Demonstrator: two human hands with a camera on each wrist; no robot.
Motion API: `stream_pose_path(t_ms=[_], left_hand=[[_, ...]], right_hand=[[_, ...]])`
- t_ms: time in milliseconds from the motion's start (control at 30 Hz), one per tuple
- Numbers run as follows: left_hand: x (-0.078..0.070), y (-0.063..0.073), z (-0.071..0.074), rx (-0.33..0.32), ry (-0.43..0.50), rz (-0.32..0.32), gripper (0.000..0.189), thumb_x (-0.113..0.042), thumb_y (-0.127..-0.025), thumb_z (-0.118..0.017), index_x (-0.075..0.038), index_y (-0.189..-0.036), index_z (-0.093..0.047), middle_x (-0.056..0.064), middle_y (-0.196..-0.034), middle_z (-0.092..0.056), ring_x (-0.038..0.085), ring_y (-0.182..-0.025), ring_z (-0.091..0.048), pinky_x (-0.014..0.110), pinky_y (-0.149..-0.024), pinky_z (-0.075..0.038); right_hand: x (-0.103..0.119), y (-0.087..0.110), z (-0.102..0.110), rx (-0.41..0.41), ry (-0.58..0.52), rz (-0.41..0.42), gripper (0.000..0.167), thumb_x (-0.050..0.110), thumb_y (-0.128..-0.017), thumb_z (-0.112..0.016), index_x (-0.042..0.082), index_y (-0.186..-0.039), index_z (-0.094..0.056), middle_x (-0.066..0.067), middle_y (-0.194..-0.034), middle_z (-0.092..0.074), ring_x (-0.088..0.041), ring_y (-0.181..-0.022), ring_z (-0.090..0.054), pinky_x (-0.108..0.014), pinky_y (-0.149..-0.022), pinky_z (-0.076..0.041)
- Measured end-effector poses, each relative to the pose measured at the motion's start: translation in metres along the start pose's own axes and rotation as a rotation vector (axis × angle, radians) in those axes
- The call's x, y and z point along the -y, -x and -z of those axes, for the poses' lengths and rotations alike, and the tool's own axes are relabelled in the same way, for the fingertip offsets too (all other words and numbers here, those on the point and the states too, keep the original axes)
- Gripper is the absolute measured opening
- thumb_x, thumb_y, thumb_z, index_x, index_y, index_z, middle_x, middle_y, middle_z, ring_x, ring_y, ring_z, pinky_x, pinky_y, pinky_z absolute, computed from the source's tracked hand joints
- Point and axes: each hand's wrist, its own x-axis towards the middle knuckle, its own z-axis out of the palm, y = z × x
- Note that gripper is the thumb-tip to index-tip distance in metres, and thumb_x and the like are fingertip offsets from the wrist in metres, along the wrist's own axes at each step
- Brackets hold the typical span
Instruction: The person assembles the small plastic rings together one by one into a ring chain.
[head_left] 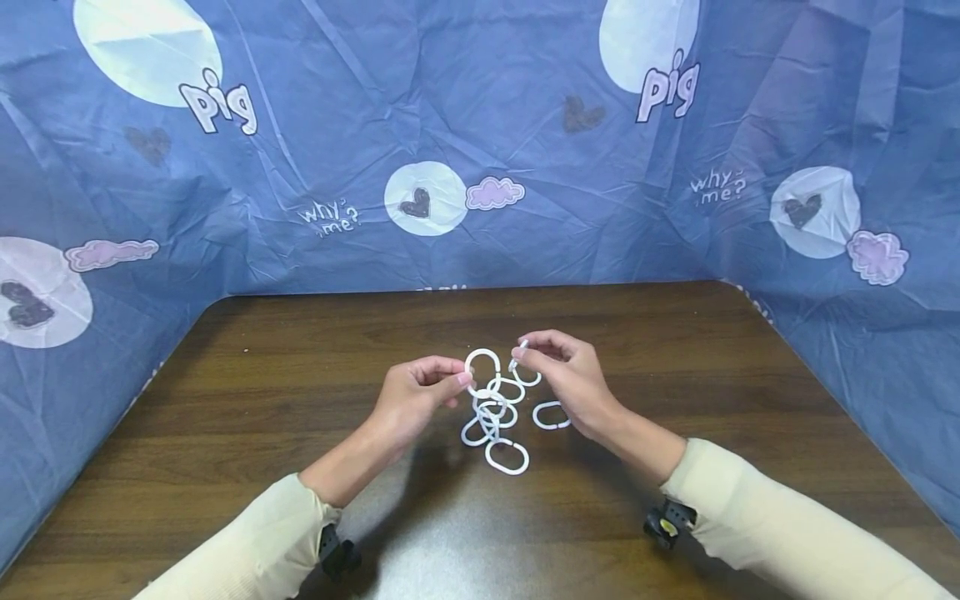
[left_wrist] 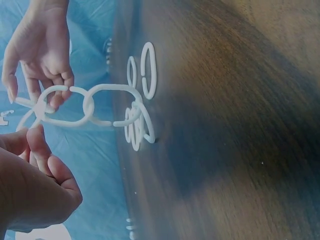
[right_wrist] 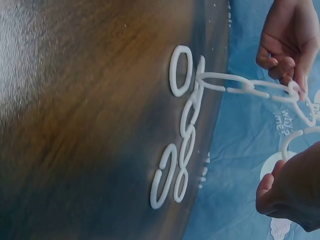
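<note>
My left hand (head_left: 420,396) pinches a white plastic oval link (head_left: 482,351) between thumb and fingers. From it a chain of similar white links (left_wrist: 65,123) runs down to the table, where several more lie joined in a heap. My right hand (head_left: 570,375) pinches a single white link (head_left: 528,384) close beside the held end of the chain. A small gap shows in the side of some links. In the right wrist view, the right hand's link (right_wrist: 286,145) stands just below the link at the left fingertips.
Two separate white links lie on the brown wooden table (head_left: 262,417): one link (head_left: 507,472) in front of the heap, the other link (head_left: 551,404) under the right hand. A blue printed cloth (head_left: 480,100) hangs around the table's back and sides.
</note>
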Motion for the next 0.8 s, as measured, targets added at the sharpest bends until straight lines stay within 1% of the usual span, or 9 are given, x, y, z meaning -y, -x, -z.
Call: stream_pose_path(t_ms=[167, 400, 600, 733, 800], left_hand=[[-0.001, 0.001, 0.0, 0.004, 0.01, 0.004, 0.02, -0.008, -0.087, -0.069, 0.005, -0.103, -0.068, 0.005, -0.084, -0.071, 0.013, -0.068, -0.061, 0.029, -0.069, -0.053], [0.001, 0.001, 0.001, 0.002, 0.006, 0.006, 0.018, -0.007, -0.087, -0.069, 0.004, -0.101, -0.068, 0.006, -0.084, -0.072, 0.013, -0.068, -0.061, 0.031, -0.07, -0.054], [0.003, 0.001, 0.001, 0.0, -0.002, 0.012, 0.016, -0.008, -0.087, -0.069, 0.002, -0.1, -0.069, 0.006, -0.084, -0.072, 0.016, -0.069, -0.061, 0.03, -0.07, -0.053], [0.004, 0.0, 0.001, -0.003, 0.003, 0.022, 0.016, -0.008, -0.087, -0.069, 0.002, -0.1, -0.068, 0.005, -0.083, -0.071, 0.015, -0.069, -0.061, 0.026, -0.068, -0.052], [0.004, 0.0, 0.001, -0.006, 0.004, 0.024, 0.017, -0.008, -0.087, -0.069, 0.002, -0.1, -0.069, 0.005, -0.083, -0.071, 0.013, -0.068, -0.061, 0.026, -0.068, -0.052]], right_hand=[[-0.002, 0.004, -0.005, 0.002, -0.003, -0.007, 0.026, 0.005, -0.081, -0.071, -0.006, -0.104, -0.065, -0.002, -0.088, -0.065, -0.012, -0.081, -0.061, -0.023, -0.076, -0.049], [-0.006, 0.006, -0.008, 0.005, -0.017, -0.005, 0.027, 0.004, -0.082, -0.071, -0.006, -0.106, -0.064, -0.007, -0.092, -0.065, -0.013, -0.081, -0.063, -0.023, -0.078, -0.051], [-0.008, 0.008, -0.009, -0.002, -0.047, 0.022, 0.029, 0.002, -0.082, -0.071, -0.007, -0.108, -0.064, -0.008, -0.092, -0.065, -0.014, -0.082, -0.064, -0.024, -0.08, -0.052], [-0.01, 0.008, -0.01, -0.009, -0.056, 0.039, 0.031, 0.002, -0.081, -0.072, -0.007, -0.11, -0.064, -0.007, -0.092, -0.066, -0.014, -0.083, -0.064, -0.024, -0.08, -0.053], [-0.011, 0.008, -0.01, -0.013, -0.06, 0.047, 0.031, 0.001, -0.081, -0.072, -0.007, -0.11, -0.064, -0.007, -0.091, -0.066, -0.013, -0.083, -0.064, -0.023, -0.079, -0.053]])
